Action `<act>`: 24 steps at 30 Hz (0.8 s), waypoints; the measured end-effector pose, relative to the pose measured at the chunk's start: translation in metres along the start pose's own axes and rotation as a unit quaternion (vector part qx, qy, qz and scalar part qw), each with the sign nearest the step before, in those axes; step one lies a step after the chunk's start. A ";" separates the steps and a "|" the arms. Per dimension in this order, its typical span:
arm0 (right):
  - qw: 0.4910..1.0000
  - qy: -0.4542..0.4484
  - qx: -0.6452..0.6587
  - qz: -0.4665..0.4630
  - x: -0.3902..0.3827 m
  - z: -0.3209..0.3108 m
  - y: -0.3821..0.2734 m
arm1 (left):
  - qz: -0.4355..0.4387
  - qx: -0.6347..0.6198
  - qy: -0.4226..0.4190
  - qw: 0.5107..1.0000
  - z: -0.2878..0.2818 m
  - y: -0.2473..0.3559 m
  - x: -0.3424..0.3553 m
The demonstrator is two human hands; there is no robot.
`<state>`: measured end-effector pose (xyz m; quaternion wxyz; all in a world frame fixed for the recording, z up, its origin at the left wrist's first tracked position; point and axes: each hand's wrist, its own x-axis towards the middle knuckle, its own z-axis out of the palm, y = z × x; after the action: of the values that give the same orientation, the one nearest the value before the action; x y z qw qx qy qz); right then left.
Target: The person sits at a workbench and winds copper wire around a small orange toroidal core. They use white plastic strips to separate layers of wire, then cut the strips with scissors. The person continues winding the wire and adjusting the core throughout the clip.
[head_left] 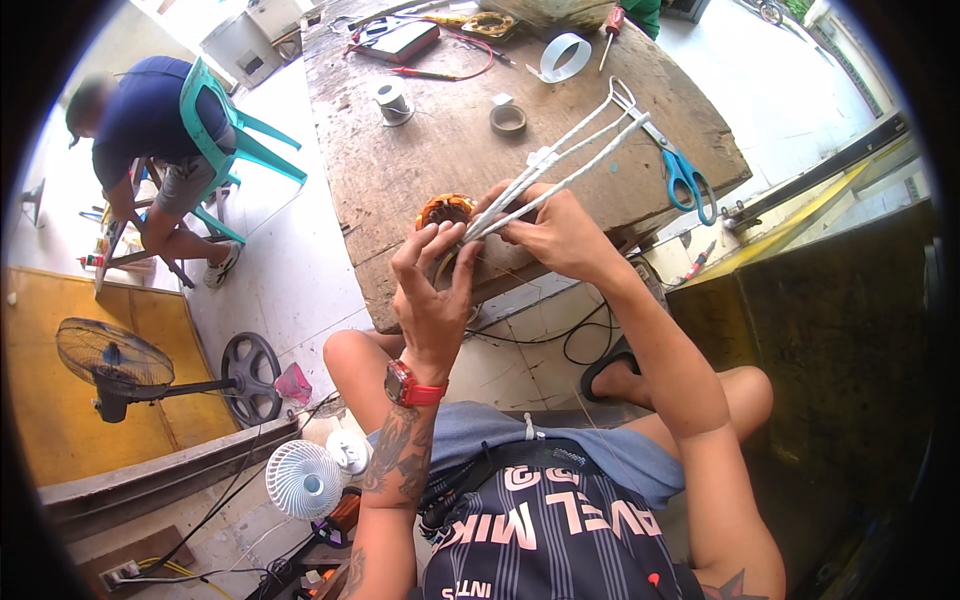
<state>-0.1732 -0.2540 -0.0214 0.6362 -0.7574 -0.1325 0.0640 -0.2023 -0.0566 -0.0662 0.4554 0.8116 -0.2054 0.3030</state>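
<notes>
Worn wooden bench (365, 190), scuffed top, white tiled floor around it. Person sits at near edge, knees apart, both hands together over that edge. Copper-wound ring coil (445, 208), orange, is at the near edge of the bench, just beyond left fingertips. White sleeved wires (530, 182) run from beside the coil up and right across the bench, far ends spread near the scissors. Left hand (432, 290), red watch (413, 384) on wrist: fingers and thumb closed about the base of the wires; whether they also grip the coil, cannot tell. Right hand (560, 235): fingers curled, pinching the same wires a bit farther along; exact fingertip contact partly hidden. Blue-handled scissors (685, 185) lie to the right, blades toward the wire ends. Farther back: dark tape roll (508, 121), solder spool (392, 103), pale curled strip (563, 58), red-handled screwdriver (612, 25), boxy meter (397, 42) with test leads. Left side: another person (155, 110) bent forward on a teal chair (215, 120), black fan (115, 360) below, small white fan (303, 480) near the left forearm.
</notes>
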 end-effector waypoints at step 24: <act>0.990 0.127 -0.067 0.004 -0.023 0.013 -0.004 | -0.010 0.050 -0.104 0.993 -0.014 0.013 0.029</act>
<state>-0.1993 -0.2480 -0.0211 0.5955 -0.8007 -0.0517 -0.0389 -0.1933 -0.0526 -0.0333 0.3938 0.8622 -0.2282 0.2225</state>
